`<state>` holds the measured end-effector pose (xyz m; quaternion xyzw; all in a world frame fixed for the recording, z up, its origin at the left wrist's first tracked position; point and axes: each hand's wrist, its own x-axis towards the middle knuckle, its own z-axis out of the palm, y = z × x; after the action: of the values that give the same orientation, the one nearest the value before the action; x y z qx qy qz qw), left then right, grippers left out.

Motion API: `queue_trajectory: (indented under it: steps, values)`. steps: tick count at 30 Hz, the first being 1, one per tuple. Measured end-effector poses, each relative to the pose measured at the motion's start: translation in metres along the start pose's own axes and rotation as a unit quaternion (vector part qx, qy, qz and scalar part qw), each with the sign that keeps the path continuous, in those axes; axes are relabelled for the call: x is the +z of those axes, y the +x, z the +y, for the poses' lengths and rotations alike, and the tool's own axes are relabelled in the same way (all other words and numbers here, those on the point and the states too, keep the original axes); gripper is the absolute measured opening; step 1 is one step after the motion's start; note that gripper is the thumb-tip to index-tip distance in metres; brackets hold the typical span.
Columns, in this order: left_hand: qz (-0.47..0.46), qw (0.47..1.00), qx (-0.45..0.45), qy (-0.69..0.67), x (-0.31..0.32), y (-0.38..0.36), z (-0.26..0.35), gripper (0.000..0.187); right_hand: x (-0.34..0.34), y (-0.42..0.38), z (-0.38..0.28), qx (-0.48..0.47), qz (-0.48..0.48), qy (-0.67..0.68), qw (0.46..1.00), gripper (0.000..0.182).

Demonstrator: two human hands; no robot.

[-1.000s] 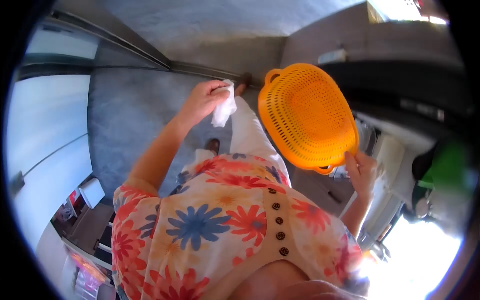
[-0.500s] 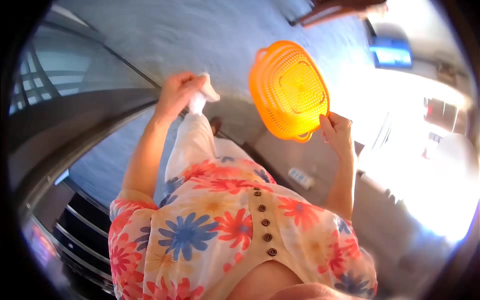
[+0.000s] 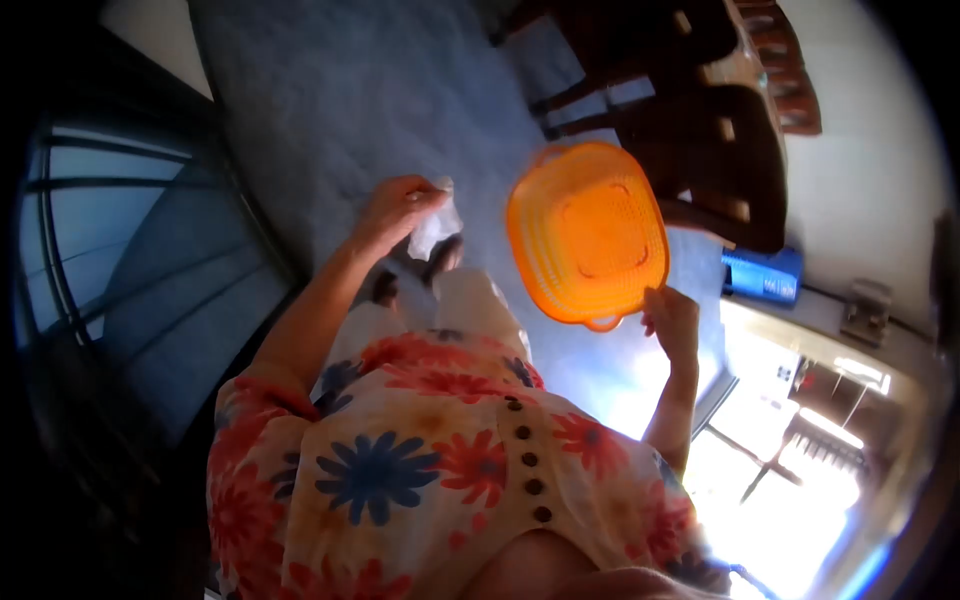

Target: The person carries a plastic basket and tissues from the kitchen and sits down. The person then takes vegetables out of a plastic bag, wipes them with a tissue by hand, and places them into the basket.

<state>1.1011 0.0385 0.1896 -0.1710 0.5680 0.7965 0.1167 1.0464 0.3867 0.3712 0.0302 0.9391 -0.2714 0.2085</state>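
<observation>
An orange plastic basket with small holes all over is held out in front of me, its inside facing up toward the camera. My right hand grips its rim at the lower right corner, with the fingers closed there. To the left, my left hand pinches a small, crumpled white cloth that hangs from the fingertips over my feet. A gap of floor lies between the cloth and the basket.
Dark wooden chairs stand at a table at the upper right. A blue box sits by the wall below them, near a very bright doorway. Dark metal bars run along the left. Grey floor stretches ahead.
I have moved forward past the threshold; chairs and a table have come into view at the upper right. Both hands keep their holds, and the basket appears slightly lower.
</observation>
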Motion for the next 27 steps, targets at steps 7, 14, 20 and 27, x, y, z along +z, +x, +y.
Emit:
queue_trajectory:
  steps: [7, 14, 20, 27]
  values:
    - [0.187, 0.977, 0.034, 0.094, -0.053, -0.035, 0.019, 0.025, 0.009, 0.043, -0.05, -0.123, -0.067, -0.119, 0.983, 0.026]
    - [0.343, 0.93, 0.104, 0.079, -0.127, -0.126, 0.121, 0.021, 0.08, 0.095, -0.209, -0.227, -0.182, -0.138, 0.947, 0.032]
    - [0.411, 0.909, 0.075, 0.015, -0.267, -0.125, 0.148, 0.02, 0.169, 0.144, -0.369, -0.228, -0.188, -0.072, 0.953, 0.031]
    - [0.311, 0.947, 0.038, 0.077, -0.371, -0.023, 0.225, 0.022, 0.219, 0.207, -0.506, -0.198, -0.186, 0.041, 0.961, 0.031]
